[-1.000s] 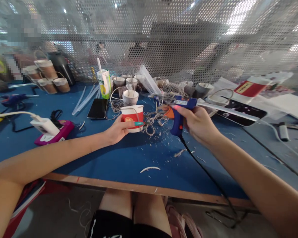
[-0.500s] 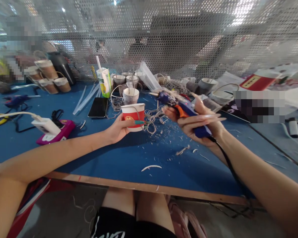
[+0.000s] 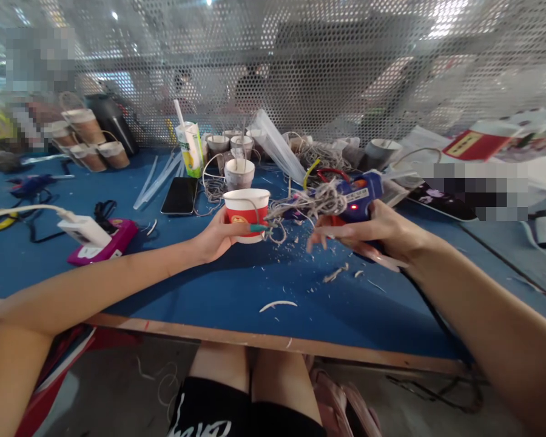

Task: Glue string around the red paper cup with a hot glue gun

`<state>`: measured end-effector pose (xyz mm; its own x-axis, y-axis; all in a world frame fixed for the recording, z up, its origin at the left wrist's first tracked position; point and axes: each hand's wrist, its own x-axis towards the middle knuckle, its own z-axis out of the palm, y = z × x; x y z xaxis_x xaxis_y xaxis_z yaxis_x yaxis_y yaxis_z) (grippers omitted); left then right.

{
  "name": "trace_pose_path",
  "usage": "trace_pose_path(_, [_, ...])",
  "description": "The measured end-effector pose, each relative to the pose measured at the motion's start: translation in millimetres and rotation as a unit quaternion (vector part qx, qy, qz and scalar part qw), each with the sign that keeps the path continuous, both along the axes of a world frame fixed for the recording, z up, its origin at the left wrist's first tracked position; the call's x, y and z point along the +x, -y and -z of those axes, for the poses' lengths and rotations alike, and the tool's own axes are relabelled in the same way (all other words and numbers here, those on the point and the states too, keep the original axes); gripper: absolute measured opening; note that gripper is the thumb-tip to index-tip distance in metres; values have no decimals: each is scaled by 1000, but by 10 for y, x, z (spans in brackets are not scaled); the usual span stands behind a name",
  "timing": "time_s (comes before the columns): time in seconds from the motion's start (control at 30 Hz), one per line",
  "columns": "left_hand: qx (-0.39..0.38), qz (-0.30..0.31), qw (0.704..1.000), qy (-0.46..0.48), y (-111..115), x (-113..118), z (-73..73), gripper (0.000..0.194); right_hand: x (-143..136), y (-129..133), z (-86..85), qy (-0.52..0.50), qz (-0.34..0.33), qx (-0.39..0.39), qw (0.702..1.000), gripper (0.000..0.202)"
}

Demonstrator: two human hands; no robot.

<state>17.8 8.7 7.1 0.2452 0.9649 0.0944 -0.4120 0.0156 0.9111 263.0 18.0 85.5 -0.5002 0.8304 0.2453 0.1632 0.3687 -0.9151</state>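
My left hand (image 3: 219, 235) is clamped on a red-and-white paper cup (image 3: 241, 212), upright over the blue tabletop (image 3: 200, 297). My right hand (image 3: 375, 233) grips a blue plastic glue gun (image 3: 363, 193), its front tangled with grey stringy fibres (image 3: 330, 200), pointing toward the cup.

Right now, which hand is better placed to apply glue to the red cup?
Probably the right hand: it holds the glue gun, front end towards the red cup, which the left hand holds.
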Motion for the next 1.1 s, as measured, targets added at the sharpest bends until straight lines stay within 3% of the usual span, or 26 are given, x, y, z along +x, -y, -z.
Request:
trace_pose_path(0.07, [11,8,1000,-8,-5,-2,14,54,-20,31,36,30,-61,-57,996,37])
trace_pose_path(0.33, [32,13,999,-30,-34,-24,64,61,-101,66,190,13,42,-36,998,33])
trace_pose_path(0.7, [5,5,1000,14,-13,14,28,56,-162,88,181,24,50,-51,997,32])
trace_pose_path(1.1, [25,10,999,-24,-31,-27,65,56,-166,102,173,21,54,-38,998,23])
